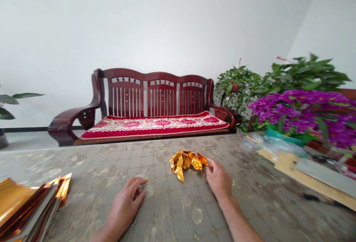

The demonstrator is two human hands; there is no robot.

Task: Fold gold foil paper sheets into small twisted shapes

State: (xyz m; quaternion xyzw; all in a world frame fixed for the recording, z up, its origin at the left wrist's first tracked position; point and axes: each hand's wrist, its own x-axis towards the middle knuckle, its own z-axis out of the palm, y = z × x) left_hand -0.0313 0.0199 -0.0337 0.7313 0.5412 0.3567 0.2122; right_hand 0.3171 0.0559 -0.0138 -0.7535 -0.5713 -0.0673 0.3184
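Observation:
A small heap of crumpled, shiny gold foil pieces (pixel 182 162) lies on the patterned tablecloth in front of me. My right hand (pixel 219 179) is at the heap's right side, thumb and fingers closed on the edge of an orange-gold foil piece (pixel 203 159). To the left of the heap, my left hand (pixel 129 199) rests over the cloth with nothing in it. Its index finger stretches to the right and the thumb stands apart from it. A thick stack of gold foil sheets (pixel 20 201), some showing grey undersides, lies at the table's left front.
The tablecloth (pixel 191 212) is grey-brown. On the right stand purple flowers (pixel 311 112) in a teal pot (pixel 285 136), beside clear plastic bags (pixel 274 143), cardboard pieces (pixel 292 168) and a dark, thin object (pixel 311 197). Beyond the table is a wooden bench (pixel 162 97) with a red cushion (pixel 155 125).

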